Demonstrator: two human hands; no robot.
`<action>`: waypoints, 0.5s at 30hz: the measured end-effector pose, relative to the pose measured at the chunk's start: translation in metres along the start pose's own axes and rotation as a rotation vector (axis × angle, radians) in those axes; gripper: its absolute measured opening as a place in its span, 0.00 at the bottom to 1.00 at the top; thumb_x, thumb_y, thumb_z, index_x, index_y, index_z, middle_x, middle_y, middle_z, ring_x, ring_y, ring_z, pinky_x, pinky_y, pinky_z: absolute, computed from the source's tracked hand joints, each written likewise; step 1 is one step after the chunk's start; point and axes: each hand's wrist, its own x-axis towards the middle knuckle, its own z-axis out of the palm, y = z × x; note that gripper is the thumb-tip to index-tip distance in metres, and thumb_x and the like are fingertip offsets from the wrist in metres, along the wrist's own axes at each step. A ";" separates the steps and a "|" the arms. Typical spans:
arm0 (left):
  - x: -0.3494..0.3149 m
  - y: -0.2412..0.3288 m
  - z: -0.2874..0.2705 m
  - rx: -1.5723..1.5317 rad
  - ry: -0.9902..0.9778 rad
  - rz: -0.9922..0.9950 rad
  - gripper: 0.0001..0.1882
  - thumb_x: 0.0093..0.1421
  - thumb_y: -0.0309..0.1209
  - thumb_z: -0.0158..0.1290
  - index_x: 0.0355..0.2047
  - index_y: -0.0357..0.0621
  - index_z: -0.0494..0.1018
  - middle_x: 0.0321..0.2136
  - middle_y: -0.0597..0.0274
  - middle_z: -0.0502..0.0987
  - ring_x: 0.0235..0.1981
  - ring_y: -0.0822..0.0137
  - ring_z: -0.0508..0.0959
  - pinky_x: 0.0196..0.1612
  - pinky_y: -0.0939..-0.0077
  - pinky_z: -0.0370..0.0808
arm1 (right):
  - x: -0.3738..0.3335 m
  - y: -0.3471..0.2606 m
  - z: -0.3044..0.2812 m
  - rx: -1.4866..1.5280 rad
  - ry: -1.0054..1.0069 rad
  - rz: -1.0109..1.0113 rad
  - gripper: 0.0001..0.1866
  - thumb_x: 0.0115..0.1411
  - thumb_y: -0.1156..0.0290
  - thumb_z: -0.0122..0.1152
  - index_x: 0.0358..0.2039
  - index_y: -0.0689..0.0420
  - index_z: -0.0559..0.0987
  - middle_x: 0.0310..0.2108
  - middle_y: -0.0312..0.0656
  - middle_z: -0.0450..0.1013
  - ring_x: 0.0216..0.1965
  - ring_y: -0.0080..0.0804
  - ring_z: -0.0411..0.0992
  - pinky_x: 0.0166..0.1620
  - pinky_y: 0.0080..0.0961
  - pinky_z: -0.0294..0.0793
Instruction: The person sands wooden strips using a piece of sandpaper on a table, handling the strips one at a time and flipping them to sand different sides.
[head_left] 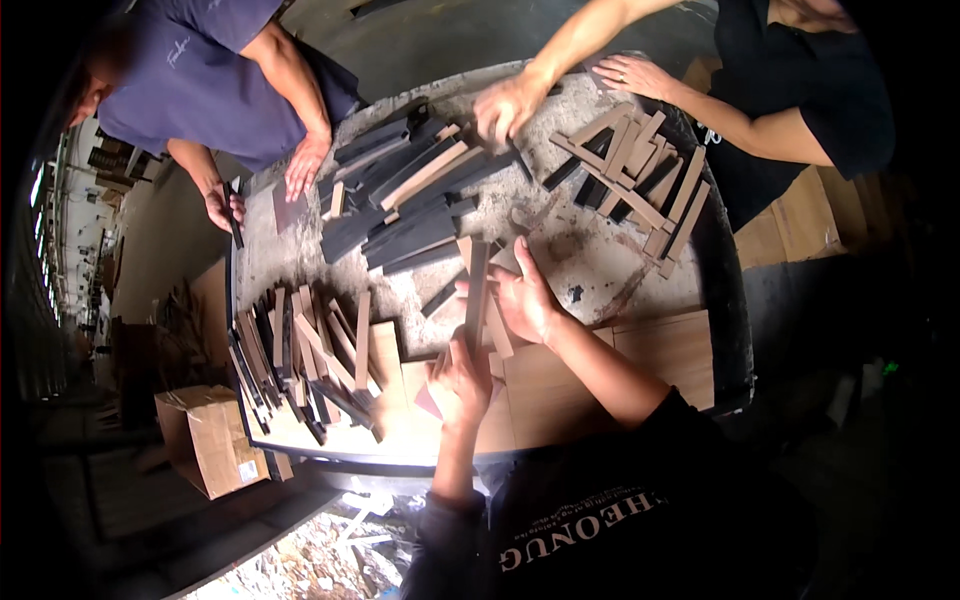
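My left hand (pixel 460 388) is closed around the lower end of a brown wooden strip (pixel 477 290), which points away from me. A reddish sheet (pixel 428 402), perhaps sandpaper, shows at that palm. My right hand (pixel 530 303) is beside the strip, thumb raised apart and fingers stretched leftward, partly hidden by the strip. Behind it a paler wooden strip (pixel 499 332) slants across; I cannot tell whether my right fingers touch it. Close by on the table lies a short dark strip (pixel 440 298).
Dark and brown strips lie in piles on the worn table (pixel 570 245): centre (pixel 420 190), right (pixel 640 175) and near left (pixel 310 345). Pale boards (pixel 560 390) line the near edge. Two people work opposite; one holds a dark strip (pixel 236 215). A cardboard box (pixel 205 440) stands left.
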 end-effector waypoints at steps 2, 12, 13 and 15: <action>0.000 0.002 0.000 -0.139 -0.020 -0.083 0.17 0.56 0.35 0.52 0.42 0.38 0.67 0.21 0.50 0.75 0.23 0.50 0.77 0.35 0.56 0.69 | 0.001 -0.001 0.001 0.029 -0.063 -0.028 0.50 0.48 0.23 0.39 0.56 0.55 0.67 0.50 0.48 0.69 0.51 0.39 0.66 0.58 0.41 0.57; 0.071 -0.010 -0.043 -0.203 0.367 -0.250 0.12 0.63 0.37 0.47 0.34 0.40 0.71 0.20 0.44 0.75 0.21 0.43 0.76 0.24 0.55 0.72 | 0.029 -0.031 0.034 -0.040 0.227 -0.196 0.53 0.52 0.29 0.46 0.64 0.60 0.52 0.64 0.48 0.52 0.62 0.40 0.55 0.64 0.35 0.47; 0.066 -0.014 -0.048 -0.269 0.396 -0.288 0.12 0.63 0.37 0.47 0.33 0.40 0.71 0.20 0.45 0.75 0.21 0.47 0.76 0.24 0.58 0.71 | 0.027 -0.036 0.035 -0.195 0.224 -0.355 0.52 0.54 0.33 0.48 0.64 0.62 0.50 0.67 0.49 0.45 0.66 0.42 0.47 0.66 0.34 0.44; 0.041 -0.017 -0.055 -0.671 0.373 -0.388 0.14 0.65 0.38 0.45 0.32 0.39 0.72 0.21 0.56 0.73 0.20 0.63 0.69 0.24 0.70 0.65 | 0.030 -0.033 0.006 -0.612 0.312 -0.527 0.48 0.56 0.38 0.49 0.64 0.63 0.51 0.66 0.52 0.46 0.66 0.43 0.46 0.66 0.34 0.43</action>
